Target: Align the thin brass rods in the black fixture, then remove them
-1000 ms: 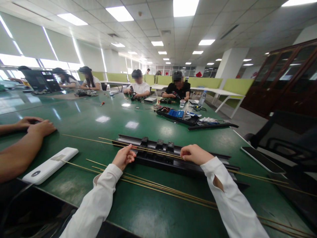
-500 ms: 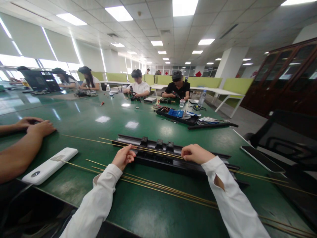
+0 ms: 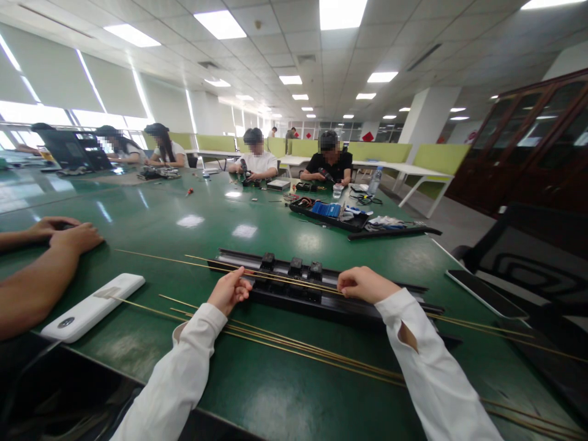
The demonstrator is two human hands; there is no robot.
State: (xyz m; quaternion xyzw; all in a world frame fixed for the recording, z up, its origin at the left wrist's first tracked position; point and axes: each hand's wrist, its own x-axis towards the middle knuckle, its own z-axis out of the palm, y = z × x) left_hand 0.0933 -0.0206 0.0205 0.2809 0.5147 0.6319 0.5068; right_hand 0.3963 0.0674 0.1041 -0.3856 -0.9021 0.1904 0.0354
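Note:
A long black rail with three small black blocks on it lies across the green table in front of me. A thin brass rod runs along the rail. My left hand pinches this rod at the rail's left part, fingers closed. My right hand is closed on the same rod further right, resting on the rail. Both arms wear white sleeves. Several more brass rods lie loose on the table just in front of the rail.
A white flat device lies at the left near a neighbour's bare forearms. A phone lies at the right table edge beside a black chair. A black tray with blue parts sits farther back. Several people work at the far side.

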